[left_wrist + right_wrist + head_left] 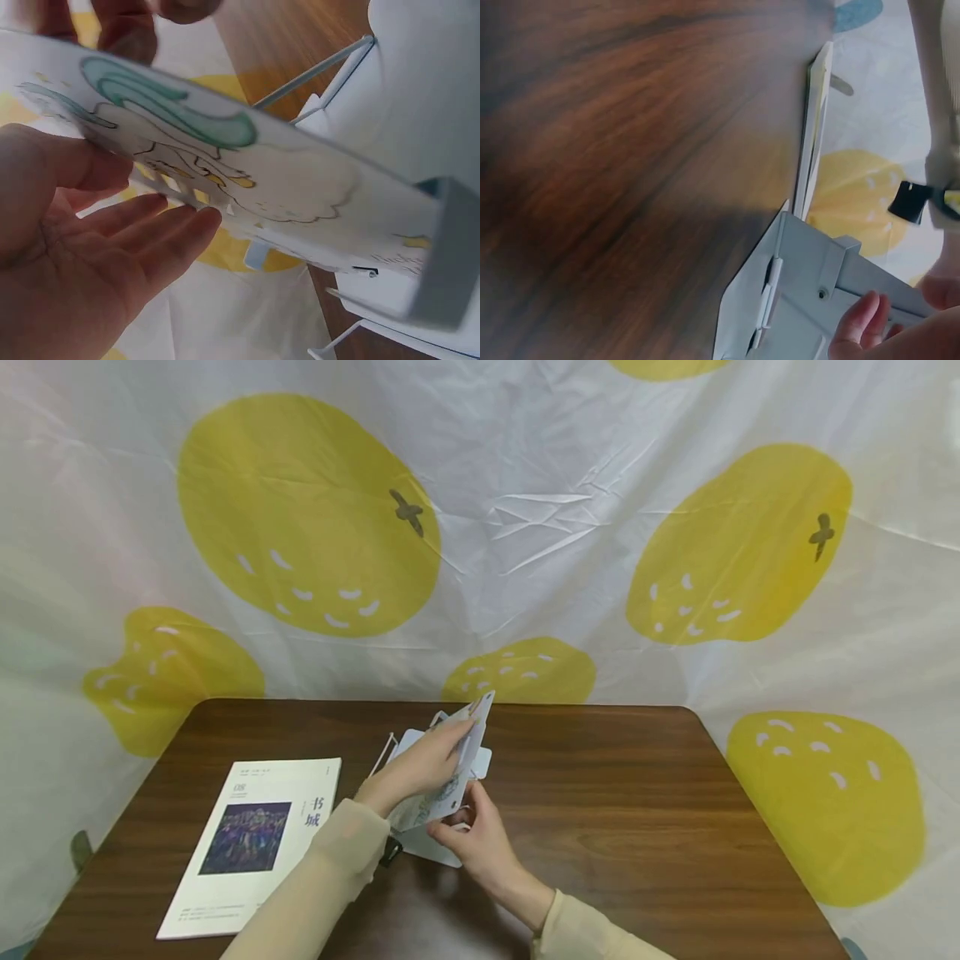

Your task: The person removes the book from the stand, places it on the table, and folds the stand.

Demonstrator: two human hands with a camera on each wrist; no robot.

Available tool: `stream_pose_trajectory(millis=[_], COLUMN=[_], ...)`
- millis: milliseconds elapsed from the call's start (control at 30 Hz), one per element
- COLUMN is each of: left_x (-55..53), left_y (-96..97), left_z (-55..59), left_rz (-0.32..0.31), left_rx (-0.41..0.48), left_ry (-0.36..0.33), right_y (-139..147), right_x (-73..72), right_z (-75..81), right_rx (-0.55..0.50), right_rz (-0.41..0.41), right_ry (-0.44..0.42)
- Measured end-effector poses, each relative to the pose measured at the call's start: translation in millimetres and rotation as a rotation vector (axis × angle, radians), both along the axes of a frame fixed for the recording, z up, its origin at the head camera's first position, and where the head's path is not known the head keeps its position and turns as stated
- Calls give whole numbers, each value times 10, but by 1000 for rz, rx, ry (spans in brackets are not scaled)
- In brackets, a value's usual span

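Near the middle of the table is a white folding book stand with a cartoon print of teal swirls on its panel. The panel tilts up from a white base plate, and thin wire arms stick out beside it. My left hand reaches across the printed face and grips the panel by its edge, thumb on one side and fingers on the other. Lower down, my right hand pinches the opposite edge with curled fingers. The right wrist view shows the stand's grey hinged back.
A white magazine with a dark picture on its cover lies left of the stand, close by my left forearm. The dark wooden table runs back to a hanging cloth with yellow fruit shapes.
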State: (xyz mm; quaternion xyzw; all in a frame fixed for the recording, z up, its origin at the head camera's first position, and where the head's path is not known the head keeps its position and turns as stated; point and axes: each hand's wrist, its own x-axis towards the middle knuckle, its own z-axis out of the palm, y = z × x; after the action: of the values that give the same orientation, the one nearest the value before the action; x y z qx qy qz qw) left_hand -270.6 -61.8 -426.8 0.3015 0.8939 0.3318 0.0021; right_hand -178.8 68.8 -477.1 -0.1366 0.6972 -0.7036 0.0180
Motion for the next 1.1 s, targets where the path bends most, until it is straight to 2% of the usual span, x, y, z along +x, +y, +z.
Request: stream_pose_trajectory(millis=[300,467,567,733,967,1100], left_x=[349,548,640,756,887,949], left_y=[-173,-255,-282,-270,-189,-156], left_z=[-3,6,7,7,8,4], left_rz=[-15,-43,-47,-48,43,87], left_rx=[109,146,157,156,123,127], left_ry=[-47,-90,-90,-25,120,141], right_y=[91,130,162,241,391,431], right_x=[-9,38,67,26,-215,-243], right_z=[-18,129,214,188,-217,-247], right_rx=[110,179,227,261,318,327], right_rz=[-8,-21,-29,-42,-79,-80], right_ry=[52,106,121,117,124,128])
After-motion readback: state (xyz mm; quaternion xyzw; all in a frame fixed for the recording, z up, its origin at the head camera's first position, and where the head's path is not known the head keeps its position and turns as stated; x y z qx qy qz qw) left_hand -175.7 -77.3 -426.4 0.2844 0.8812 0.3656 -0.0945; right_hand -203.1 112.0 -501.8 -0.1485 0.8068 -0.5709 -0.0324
